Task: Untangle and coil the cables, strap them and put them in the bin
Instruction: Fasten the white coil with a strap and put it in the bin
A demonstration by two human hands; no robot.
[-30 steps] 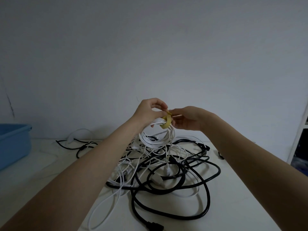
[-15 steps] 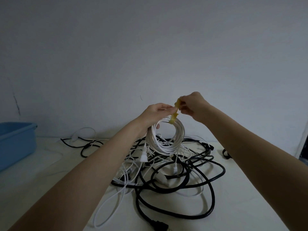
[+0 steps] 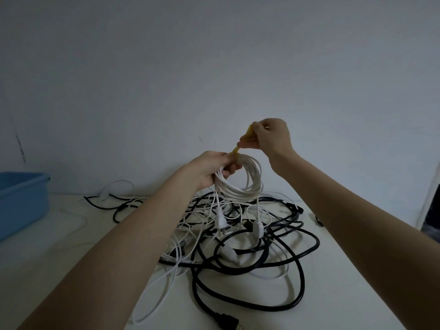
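A coiled white cable (image 3: 247, 184) hangs in the air above the table, with my left hand (image 3: 209, 169) shut on its top. Two white plug ends (image 3: 220, 222) dangle from the coil. A yellow strap (image 3: 237, 150) runs from the coil's top up and to the right. My right hand (image 3: 270, 136) pinches the strap's free end and holds it taut. Below lies a tangle of black and white cables (image 3: 250, 248) on the white table (image 3: 47, 258). The blue bin (image 3: 21, 198) stands at the far left.
A grey wall rises right behind the table. A black plug (image 3: 226, 321) lies at the table's near edge. A thin white cable and a black cable (image 3: 112, 203) trail towards the bin. A dark opening shows at the right edge (image 3: 431, 215).
My right hand has risen up and to the right, drawing the yellow strap out taut from the coil. The coil has lifted higher and hangs more open.
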